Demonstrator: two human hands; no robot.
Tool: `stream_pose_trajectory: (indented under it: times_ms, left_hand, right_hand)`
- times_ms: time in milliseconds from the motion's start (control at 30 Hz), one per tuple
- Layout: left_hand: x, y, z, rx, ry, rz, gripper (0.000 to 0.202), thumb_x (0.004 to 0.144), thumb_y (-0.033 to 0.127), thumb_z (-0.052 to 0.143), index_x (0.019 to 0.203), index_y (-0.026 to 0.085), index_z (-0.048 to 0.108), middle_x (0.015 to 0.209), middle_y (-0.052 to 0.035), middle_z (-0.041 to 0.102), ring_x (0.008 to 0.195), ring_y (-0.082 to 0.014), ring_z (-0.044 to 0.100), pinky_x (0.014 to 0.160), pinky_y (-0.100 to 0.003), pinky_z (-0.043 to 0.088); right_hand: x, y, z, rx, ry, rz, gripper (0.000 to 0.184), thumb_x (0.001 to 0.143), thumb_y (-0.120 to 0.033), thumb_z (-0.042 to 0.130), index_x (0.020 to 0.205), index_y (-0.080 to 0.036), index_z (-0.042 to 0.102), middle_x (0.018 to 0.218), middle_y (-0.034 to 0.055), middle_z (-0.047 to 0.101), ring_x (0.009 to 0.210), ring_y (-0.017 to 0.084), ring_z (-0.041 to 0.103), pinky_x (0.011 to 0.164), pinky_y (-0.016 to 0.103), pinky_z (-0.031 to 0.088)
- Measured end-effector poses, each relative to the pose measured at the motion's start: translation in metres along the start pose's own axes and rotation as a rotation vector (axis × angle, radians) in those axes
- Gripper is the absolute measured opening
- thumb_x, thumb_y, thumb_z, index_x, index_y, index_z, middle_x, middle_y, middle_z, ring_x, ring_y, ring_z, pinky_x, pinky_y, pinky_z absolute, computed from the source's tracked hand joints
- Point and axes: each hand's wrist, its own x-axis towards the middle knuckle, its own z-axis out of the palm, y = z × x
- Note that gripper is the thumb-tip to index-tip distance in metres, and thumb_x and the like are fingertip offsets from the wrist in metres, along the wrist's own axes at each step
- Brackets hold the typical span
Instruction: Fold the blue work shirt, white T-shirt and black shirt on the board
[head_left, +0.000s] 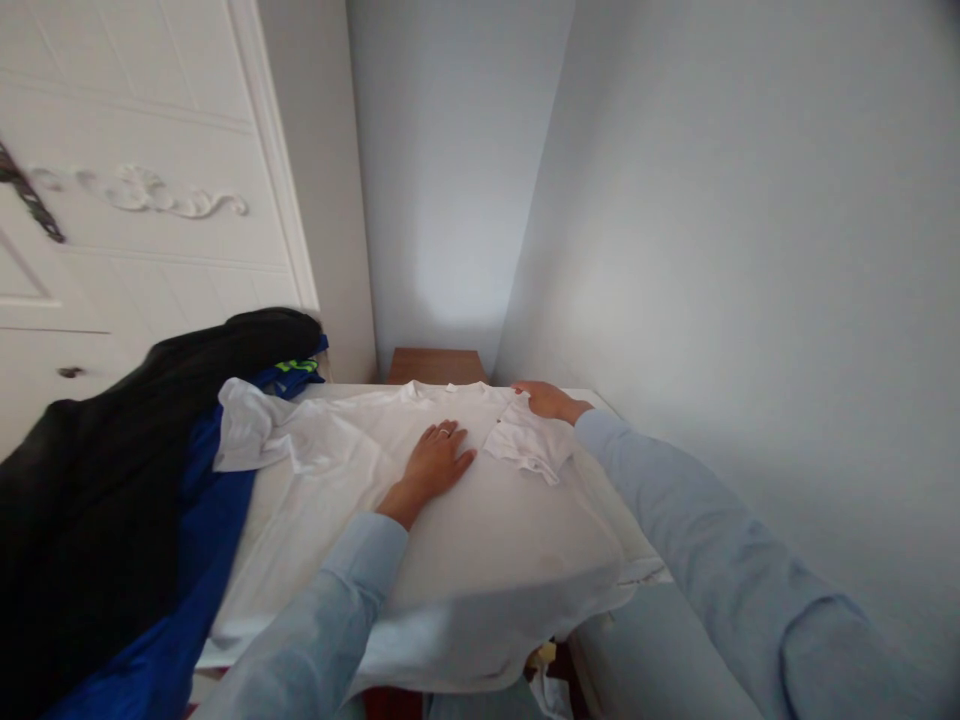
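A white T-shirt (480,540) lies spread over the white table (274,490), its lower hem hanging past the front edge. My left hand (437,460) rests flat on the middle of the shirt, fingers apart, a ring on one finger. At the shirt's far right shoulder, my right hand (551,400) pinches the fabric. The right sleeve (531,445) is folded inward over the body of the shirt. The left sleeve (251,420) lies stretched out toward the dark clothes.
Black clothing (112,480) and blue clothing (217,530) are heaped along the table's left side. A white wardrobe (150,110) stands behind them. Bare wall (735,250) runs close along the right. A brown wooden piece (435,366) sits beyond the far edge.
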Motion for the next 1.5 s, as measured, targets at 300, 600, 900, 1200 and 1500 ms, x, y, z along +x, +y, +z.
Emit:
stream_pose_trajectory:
  times_ms: [300, 600, 900, 1200, 1500]
  left_hand:
    - [0.001, 0.001, 0.0, -0.05, -0.015, -0.025, 0.05, 0.099, 0.043, 0.046, 0.138, 0.013, 0.054, 0.15, -0.018, 0.048, 0.142, -0.0279, 0.041, 0.12, -0.043, 0.027]
    - [0.0, 0.001, -0.002, -0.053, -0.037, -0.028, 0.052, 0.099, 0.042, 0.045, 0.14, 0.012, 0.053, 0.152, -0.0177, 0.046, 0.144, -0.0285, 0.038, 0.121, -0.044, 0.026]
    - [0.001, 0.002, -0.004, -0.057, -0.045, -0.033, 0.053, 0.099, 0.042, 0.046, 0.141, 0.011, 0.053, 0.152, -0.018, 0.046, 0.144, -0.0288, 0.038, 0.121, -0.044, 0.025]
    - [0.001, 0.001, -0.002, -0.057, -0.034, -0.021, 0.052, 0.099, 0.043, 0.044, 0.14, 0.012, 0.053, 0.152, -0.0178, 0.046, 0.144, -0.0283, 0.038, 0.121, -0.044, 0.026]
    - [0.001, 0.001, -0.002, -0.051, -0.041, -0.031, 0.052, 0.099, 0.043, 0.044, 0.14, 0.013, 0.053, 0.152, -0.0176, 0.045, 0.144, -0.028, 0.038, 0.121, -0.044, 0.025]
  right_hand:
    - [0.034, 0.024, 0.007, -0.105, -0.133, -0.029, 0.054, 0.078, -0.006, 0.056, 0.13, -0.018, 0.063, 0.113, 0.0112, 0.074, 0.099, 0.023, 0.068, 0.086, 0.03, 0.049]
    - [0.051, 0.05, 0.005, -0.159, -0.139, -0.103, 0.042, 0.073, -0.003, 0.054, 0.104, -0.021, 0.076, 0.111, 0.0075, 0.075, 0.101, 0.023, 0.067, 0.089, 0.031, 0.049]
    - [0.05, 0.076, -0.001, -0.175, -0.092, -0.071, 0.036, 0.073, -0.004, 0.053, 0.095, -0.019, 0.077, 0.102, 0.01, 0.077, 0.094, 0.023, 0.068, 0.088, 0.032, 0.049]
    - [0.027, 0.072, 0.003, -0.152, 0.039, -0.131, 0.04, 0.086, -0.011, 0.047, 0.12, -0.018, 0.069, 0.126, 0.0127, 0.069, 0.116, 0.024, 0.062, 0.102, 0.039, 0.047]
    - [-0.021, 0.078, 0.043, -0.015, 0.059, -0.184, 0.047, 0.096, -0.034, 0.044, 0.139, -0.019, 0.056, 0.145, 0.0123, 0.055, 0.136, 0.025, 0.05, 0.116, 0.047, 0.039]
